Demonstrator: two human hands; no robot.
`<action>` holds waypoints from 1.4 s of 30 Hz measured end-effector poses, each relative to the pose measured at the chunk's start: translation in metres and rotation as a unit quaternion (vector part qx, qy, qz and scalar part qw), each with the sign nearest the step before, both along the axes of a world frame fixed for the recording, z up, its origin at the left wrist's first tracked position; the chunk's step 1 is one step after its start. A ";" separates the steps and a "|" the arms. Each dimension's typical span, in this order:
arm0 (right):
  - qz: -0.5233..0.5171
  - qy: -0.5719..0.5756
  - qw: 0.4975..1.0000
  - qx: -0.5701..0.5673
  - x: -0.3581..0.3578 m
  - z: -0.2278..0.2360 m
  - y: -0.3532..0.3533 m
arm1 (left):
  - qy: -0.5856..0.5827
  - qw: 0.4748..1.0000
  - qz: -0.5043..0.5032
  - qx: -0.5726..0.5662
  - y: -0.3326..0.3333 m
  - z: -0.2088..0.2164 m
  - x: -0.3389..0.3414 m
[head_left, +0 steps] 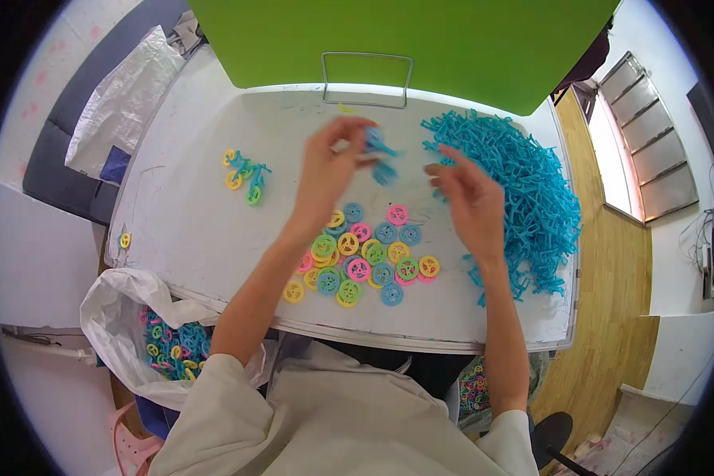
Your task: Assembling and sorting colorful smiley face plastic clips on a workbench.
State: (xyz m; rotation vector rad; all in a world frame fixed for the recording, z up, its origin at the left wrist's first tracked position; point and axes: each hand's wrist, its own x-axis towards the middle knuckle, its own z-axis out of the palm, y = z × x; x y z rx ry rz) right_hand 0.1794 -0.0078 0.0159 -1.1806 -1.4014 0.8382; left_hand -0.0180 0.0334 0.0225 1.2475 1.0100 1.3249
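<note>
My left hand is closed over the table, pinching a blue toy piece that is smeared by motion. It looks like a teal frame with a blue wheel, but details are blurred. To its right my right hand has its fingers apart with nothing seen in them, beside a big heap of teal plastic frames. Between my forearms lie loose spoked toy wheels in yellow, pink, green and blue. At the left, several small wheeled toys with teal frames and yellow or green wheels rest together.
A green panel with a wire handle borders the white table at the back. A yellow-wheeled piece is by the left edge. Below hang a white sack of wheeled toys and a container of small colourful parts.
</note>
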 end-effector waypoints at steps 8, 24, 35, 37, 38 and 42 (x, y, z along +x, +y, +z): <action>-0.115 -0.480 0.865 0.090 0.011 -0.017 -0.006 | 0.483 0.834 0.264 0.028 0.033 0.004 -0.118; -0.147 -0.037 0.983 0.106 0.027 0.003 0.009 | 0.467 0.870 -0.153 0.037 -0.004 -0.007 -0.016; -0.106 -0.281 0.923 0.241 0.010 0.005 -0.002 | -0.011 0.983 -0.163 -0.081 -0.024 0.004 0.032; -0.087 -0.333 0.895 0.283 0.007 0.004 -0.002 | 0.012 0.987 -0.150 -0.062 -0.024 -0.004 0.035; -0.087 -0.333 0.895 0.282 0.004 0.006 -0.004 | 0.011 0.987 -0.151 -0.062 -0.024 -0.005 0.035; -0.050 -0.238 0.959 0.146 0.000 0.007 -0.011 | 0.053 0.985 -0.151 -0.061 -0.022 -0.006 0.031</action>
